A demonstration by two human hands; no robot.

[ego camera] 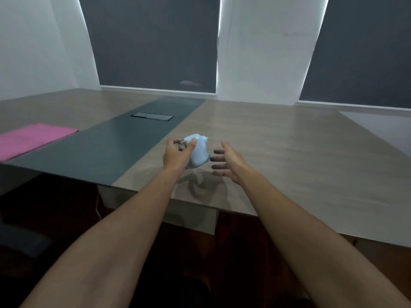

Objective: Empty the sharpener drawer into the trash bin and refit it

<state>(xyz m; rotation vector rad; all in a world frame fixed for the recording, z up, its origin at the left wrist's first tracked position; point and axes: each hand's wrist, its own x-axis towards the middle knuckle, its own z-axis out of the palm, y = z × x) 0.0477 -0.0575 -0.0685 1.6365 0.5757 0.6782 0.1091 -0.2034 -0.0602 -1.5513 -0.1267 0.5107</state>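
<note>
Forearms first, since they fill the bottom of the shot: both of yours are bare and reach up and inward from the lower corners over the dark floor toward the near edge of the table (pixel 289 156). Your left hand (pixel 175 155) is wrapped around the pale blue sharpener (pixel 199 152), thumb and fingers curled tight at its left end where a small shiny metal bit (pixel 182 144) pokes out, and you've got it lifted and tilted just above the wood, going by the shadow underneath. Your right hand (pixel 226 162) is just beside it on the right, fingers spread loose and pointing left, palm turned toward the sharpener and gripping nothing; whether the fingertips touch the blue body or stop a hair short, can't tell from here. The drawer itself I can't pick out, it's too blurry to say if it's in or out. Left of your hands a dark grey strip (pixel 106 150) runs down the middle of the tabletop, with a black rectangular hatch (pixel 152 116) set into it further back. Off at the far left edge a pink cloth (pixel 31 138) lies flat on the table. Behind it all, two windows with dark blinds (pixel 153 41) pulled down, white wall between them.
</note>
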